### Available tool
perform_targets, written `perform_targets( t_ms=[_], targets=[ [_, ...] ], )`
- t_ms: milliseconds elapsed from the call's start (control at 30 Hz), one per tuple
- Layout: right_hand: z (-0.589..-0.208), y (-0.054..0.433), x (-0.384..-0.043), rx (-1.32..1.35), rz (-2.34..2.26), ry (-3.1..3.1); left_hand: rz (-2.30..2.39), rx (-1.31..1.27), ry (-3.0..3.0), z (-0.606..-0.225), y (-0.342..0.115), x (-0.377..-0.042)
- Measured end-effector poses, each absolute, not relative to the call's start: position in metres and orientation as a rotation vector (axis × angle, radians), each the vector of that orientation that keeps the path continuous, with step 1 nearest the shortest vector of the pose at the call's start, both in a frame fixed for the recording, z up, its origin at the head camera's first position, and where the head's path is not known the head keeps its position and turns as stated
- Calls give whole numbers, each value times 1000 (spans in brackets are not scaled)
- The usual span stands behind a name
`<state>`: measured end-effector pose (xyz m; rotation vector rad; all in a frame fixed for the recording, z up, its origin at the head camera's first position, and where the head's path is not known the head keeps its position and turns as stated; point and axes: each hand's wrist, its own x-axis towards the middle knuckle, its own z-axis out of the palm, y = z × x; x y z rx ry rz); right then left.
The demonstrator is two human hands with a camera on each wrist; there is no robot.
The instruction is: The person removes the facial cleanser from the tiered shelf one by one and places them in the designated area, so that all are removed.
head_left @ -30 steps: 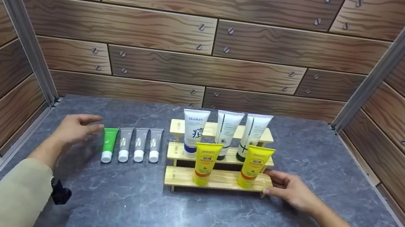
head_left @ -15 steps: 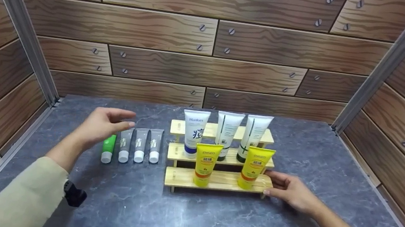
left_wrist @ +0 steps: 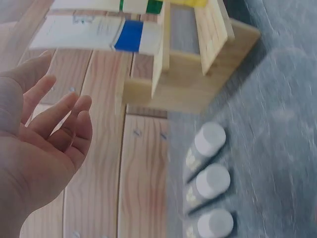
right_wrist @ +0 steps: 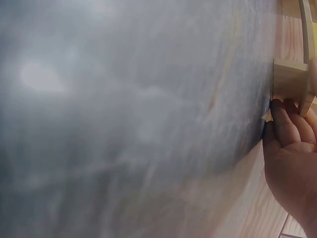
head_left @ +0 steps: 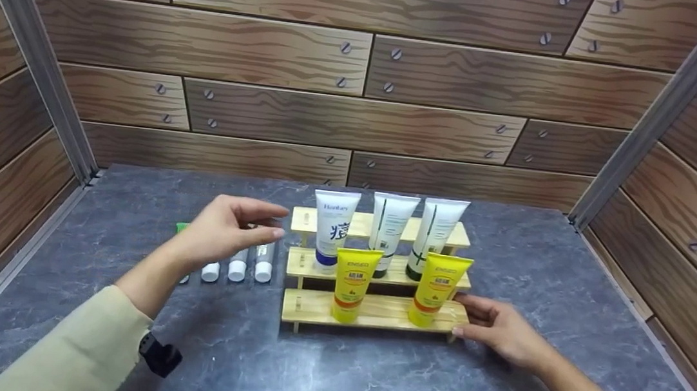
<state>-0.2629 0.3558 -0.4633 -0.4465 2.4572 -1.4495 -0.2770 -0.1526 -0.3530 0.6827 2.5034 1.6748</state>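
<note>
My left hand (head_left: pixel 222 231) hovers over the row of lying tubes, its thumb and fingers spread apart with nothing between them. Its fingertips are just left of a white tube with a blue base (head_left: pixel 333 229), which stands upright on the middle step of a wooden display rack (head_left: pixel 311 305). At the rack's right end, my right hand (head_left: pixel 502 331) grips the lowest step, thumb in front and fingers behind. Two white tubes with dark green caps (head_left: pixel 394 226) share the middle step. A left yellow tube (head_left: pixel 351 293) and a right yellow tube (head_left: pixel 435 295) stand on the lowest step.
Three grey tubes with white caps (head_left: pixel 237 270) lie side by side on the dark marbled table (head_left: pixel 227 364), partly covered by my left hand. A green tube (head_left: pixel 182 227) beside them is mostly hidden by the forearm. Wood-patterned walls (head_left: pixel 273 51) enclose the table.
My left hand has moved right, from beside the green tube across the grey tubes to near the white tube with the blue base. The right hand and rack have stayed put.
</note>
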Motion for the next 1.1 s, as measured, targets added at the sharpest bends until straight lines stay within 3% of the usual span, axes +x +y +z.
perform_targets(
  t_ms=[400,1100],
  targets=[
    [-463,356,-262,-452,-1441,2470,1803,806,2328,-339,-126,-265],
    [-464,356,-261,-443,-1451,2471,1920,791,2226,-351,-101,-286]
  ],
)
